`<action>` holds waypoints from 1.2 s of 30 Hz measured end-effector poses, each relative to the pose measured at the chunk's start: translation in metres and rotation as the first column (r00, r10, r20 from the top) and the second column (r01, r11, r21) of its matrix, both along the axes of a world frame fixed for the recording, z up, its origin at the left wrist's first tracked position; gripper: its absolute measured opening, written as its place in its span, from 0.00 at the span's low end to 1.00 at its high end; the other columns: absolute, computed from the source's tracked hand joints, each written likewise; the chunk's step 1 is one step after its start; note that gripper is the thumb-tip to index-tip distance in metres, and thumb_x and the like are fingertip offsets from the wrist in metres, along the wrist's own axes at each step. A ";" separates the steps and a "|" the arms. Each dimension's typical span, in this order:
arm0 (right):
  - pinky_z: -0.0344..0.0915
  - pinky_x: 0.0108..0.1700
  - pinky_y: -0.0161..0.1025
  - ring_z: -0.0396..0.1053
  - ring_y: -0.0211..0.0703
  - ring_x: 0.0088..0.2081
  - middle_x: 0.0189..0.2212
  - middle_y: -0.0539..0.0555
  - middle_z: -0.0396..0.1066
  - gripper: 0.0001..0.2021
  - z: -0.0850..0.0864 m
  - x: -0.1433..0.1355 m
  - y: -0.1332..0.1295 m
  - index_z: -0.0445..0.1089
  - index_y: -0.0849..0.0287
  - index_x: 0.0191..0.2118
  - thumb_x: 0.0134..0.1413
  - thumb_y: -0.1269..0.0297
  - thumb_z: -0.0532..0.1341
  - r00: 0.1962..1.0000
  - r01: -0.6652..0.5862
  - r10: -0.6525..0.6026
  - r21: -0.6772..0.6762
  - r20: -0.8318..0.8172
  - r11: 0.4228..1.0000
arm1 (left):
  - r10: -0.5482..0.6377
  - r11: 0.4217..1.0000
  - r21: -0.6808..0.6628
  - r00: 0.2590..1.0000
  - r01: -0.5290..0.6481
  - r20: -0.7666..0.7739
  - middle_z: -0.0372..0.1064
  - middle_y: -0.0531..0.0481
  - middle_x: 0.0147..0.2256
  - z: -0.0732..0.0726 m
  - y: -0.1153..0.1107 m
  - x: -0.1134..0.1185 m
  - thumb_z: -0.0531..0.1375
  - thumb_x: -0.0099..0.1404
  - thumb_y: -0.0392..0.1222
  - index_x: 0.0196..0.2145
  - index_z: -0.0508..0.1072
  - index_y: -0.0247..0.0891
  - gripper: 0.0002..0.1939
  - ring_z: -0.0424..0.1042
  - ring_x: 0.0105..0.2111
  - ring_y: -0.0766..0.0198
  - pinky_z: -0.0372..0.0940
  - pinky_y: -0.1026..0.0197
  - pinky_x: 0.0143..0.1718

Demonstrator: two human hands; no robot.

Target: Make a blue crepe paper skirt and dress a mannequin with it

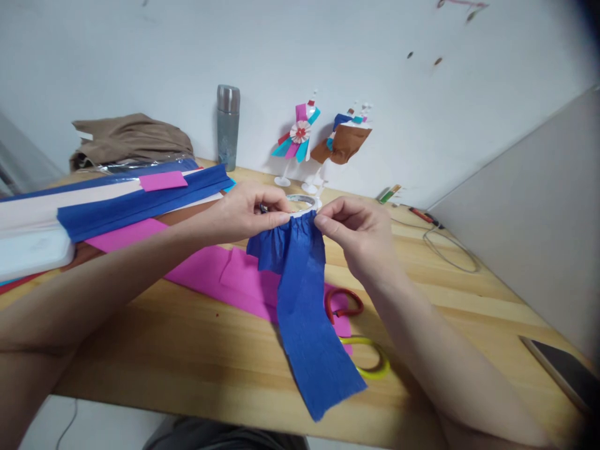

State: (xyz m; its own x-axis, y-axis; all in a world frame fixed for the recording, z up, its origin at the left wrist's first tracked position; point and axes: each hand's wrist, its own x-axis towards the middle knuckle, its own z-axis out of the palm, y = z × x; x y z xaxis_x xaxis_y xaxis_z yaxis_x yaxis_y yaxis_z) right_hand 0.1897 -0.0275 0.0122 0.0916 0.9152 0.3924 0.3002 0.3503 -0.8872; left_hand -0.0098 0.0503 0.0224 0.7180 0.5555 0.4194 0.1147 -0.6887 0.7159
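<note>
The left hand (265, 209) and right hand (354, 228) pinch gathered blue paper (304, 287) against a ring (302, 203); no writing is legible.

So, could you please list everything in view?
Table: one, tan, underneath.
Gathered strip: one, blue, between hands.
Ring: one, silvery, above strip.
Sheets: uncountable, pink, beneath strip.
Handle loops: two, red, yellow, right of strip.
Papers: several, mostly blue, left.
Case: one, white, left.
Cloth: one, brown, back left.
Bottle: one, grey, back.
Figures: two, multicoloured, back.
Small tools: several, green, red, back right.
Cable: one, grey, right.
Slab: one, dark, right.
Wall: white, back.
Fabric: dark, bottom.
Left hand: one, at ring.
Right hand: one, at strip.
</note>
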 end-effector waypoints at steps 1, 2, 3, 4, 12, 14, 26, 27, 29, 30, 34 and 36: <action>0.63 0.29 0.41 0.61 0.40 0.24 0.21 0.50 0.67 0.11 0.000 0.000 0.000 0.69 0.53 0.23 0.44 0.55 0.70 1.000 -0.001 0.001 -0.002 0.007 1.000 | 0.004 1.000 -0.002 1.000 -0.004 0.006 0.73 0.51 0.26 0.000 0.000 0.000 0.62 0.62 0.42 0.30 0.77 0.34 0.08 0.71 0.28 0.67 0.65 0.67 0.30; 0.63 0.29 0.42 0.62 0.40 0.24 0.21 0.50 0.67 0.11 -0.001 0.000 0.000 0.69 0.53 0.23 0.44 0.55 0.70 1.000 -0.003 0.003 -0.005 0.013 1.000 | 0.004 1.000 -0.001 1.000 -0.004 0.011 0.73 0.52 0.25 0.000 0.000 0.000 0.63 0.62 0.42 0.30 0.77 0.34 0.08 0.71 0.28 0.67 0.65 0.67 0.30; 0.63 0.29 0.42 0.62 0.40 0.24 0.21 0.50 0.67 0.11 -0.001 0.000 0.000 0.69 0.53 0.24 0.45 0.55 0.70 1.000 -0.006 0.007 -0.011 0.017 1.000 | 0.003 1.000 0.004 1.000 -0.003 0.015 0.73 0.52 0.25 0.000 0.000 0.000 0.63 0.62 0.42 0.30 0.77 0.34 0.08 0.71 0.28 0.67 0.65 0.67 0.30; 0.63 0.29 0.43 0.62 0.41 0.24 0.21 0.51 0.68 0.11 -0.002 0.001 0.000 0.69 0.52 0.24 0.45 0.55 0.70 1.000 -0.010 0.010 -0.018 0.018 1.000 | -0.003 1.000 0.013 1.000 0.002 0.018 0.72 0.52 0.25 0.000 -0.001 0.000 0.62 0.62 0.41 0.30 0.77 0.34 0.08 0.71 0.28 0.68 0.65 0.67 0.30; 0.60 0.28 0.41 0.61 0.39 0.23 0.19 0.49 0.66 0.15 -0.006 0.004 0.005 0.69 0.53 0.21 0.39 0.53 0.73 0.995 -0.040 0.028 -0.131 -0.095 0.991 | -0.009 0.983 0.182 1.000 0.012 -0.015 0.74 0.51 0.27 -0.002 -0.001 0.001 0.60 0.63 0.39 0.30 0.77 0.35 0.08 0.70 0.28 0.68 0.64 0.67 0.32; 0.58 0.27 0.39 0.58 0.37 0.22 0.17 0.48 0.64 0.15 -0.008 0.004 0.006 0.67 0.55 0.19 0.36 0.55 0.74 0.986 -0.062 0.031 -0.185 -0.164 0.981 | 0.000 0.976 0.218 1.000 0.005 -0.021 0.75 0.51 0.28 -0.003 -0.001 0.001 0.60 0.63 0.39 0.30 0.78 0.35 0.07 0.70 0.29 0.68 0.64 0.66 0.33; 0.56 0.23 0.35 0.56 0.34 0.20 0.16 0.45 0.59 0.25 -0.023 0.000 0.021 0.58 0.55 0.18 0.33 0.47 0.73 0.922 -0.248 0.098 -0.379 -0.374 0.892 | -0.005 0.979 -0.202 0.997 -0.009 -0.072 0.67 0.55 0.22 -0.004 0.006 0.004 0.63 0.60 0.41 0.28 0.74 0.33 0.08 0.64 0.23 0.71 0.61 0.67 0.27; 0.57 0.23 0.35 0.57 0.35 0.20 0.17 0.46 0.60 0.25 -0.023 0.000 0.021 0.58 0.55 0.18 0.34 0.44 0.72 0.922 -0.253 0.099 -0.388 -0.374 0.886 | -0.001 0.972 -0.235 0.998 -0.015 -0.068 0.66 0.55 0.22 -0.004 0.008 0.003 0.63 0.59 0.42 0.28 0.74 0.33 0.08 0.63 0.22 0.71 0.60 0.67 0.26; 0.58 0.24 0.35 0.59 0.35 0.20 0.18 0.47 0.63 0.25 -0.022 0.000 0.021 0.61 0.55 0.20 0.34 0.41 0.71 0.919 -0.280 0.118 -0.410 -0.377 0.868 | -0.007 0.960 -0.280 0.998 -0.012 -0.064 0.65 0.55 0.21 -0.005 0.011 0.002 0.65 0.58 0.43 0.28 0.74 0.33 0.09 0.62 0.21 0.72 0.57 0.68 0.23; 0.59 0.24 0.35 0.59 0.36 0.21 0.18 0.47 0.64 0.25 -0.022 0.000 0.020 0.63 0.55 0.20 0.34 0.41 0.71 0.917 -0.302 0.139 -0.423 -0.374 0.854 | -0.010 0.956 -0.293 0.998 -0.009 -0.062 0.65 0.55 0.20 -0.005 0.013 0.000 0.65 0.58 0.43 0.28 0.74 0.33 0.09 0.61 0.21 0.72 0.56 0.68 0.22; 0.59 0.26 0.34 0.60 0.34 0.21 0.19 0.46 0.65 0.22 -0.027 0.002 0.017 0.67 0.57 0.21 0.33 0.47 0.76 0.922 -0.363 0.239 -0.463 -0.305 0.809 | 0.002 0.953 -0.303 0.998 -0.021 -0.065 0.65 0.54 0.20 -0.002 0.019 -0.007 0.65 0.57 0.41 0.27 0.74 0.33 0.08 0.62 0.21 0.72 0.56 0.68 0.22; 0.59 0.27 0.34 0.61 0.33 0.22 0.19 0.46 0.66 0.21 -0.029 0.003 0.016 0.69 0.58 0.22 0.33 0.50 0.77 0.925 -0.366 0.257 -0.465 -0.281 0.806 | 0.001 0.955 -0.297 0.997 -0.023 -0.075 0.65 0.54 0.20 0.000 0.021 -0.011 0.65 0.57 0.40 0.25 0.74 0.33 0.07 0.61 0.21 0.72 0.55 0.68 0.22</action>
